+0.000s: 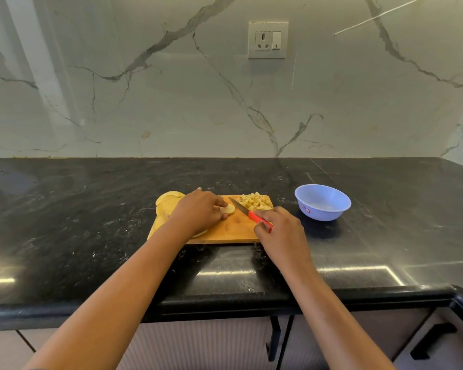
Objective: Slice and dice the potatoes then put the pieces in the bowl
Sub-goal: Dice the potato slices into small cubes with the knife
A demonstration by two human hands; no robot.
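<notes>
My left hand (198, 209) curls round a potato slice (229, 208) on the chopping board (230, 232); my right hand (278, 231) grips the red-handled knife (247, 212), blade pointing to ten o'clock.

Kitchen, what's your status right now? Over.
Left hand holds potato slice on board. Right hand grips knife, blade beside slice. Diced pile on board, bowl empty. Nothing between board and bowl.

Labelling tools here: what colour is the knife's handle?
Red, seen best in the head view: the knife handle held by the right hand.
</notes>
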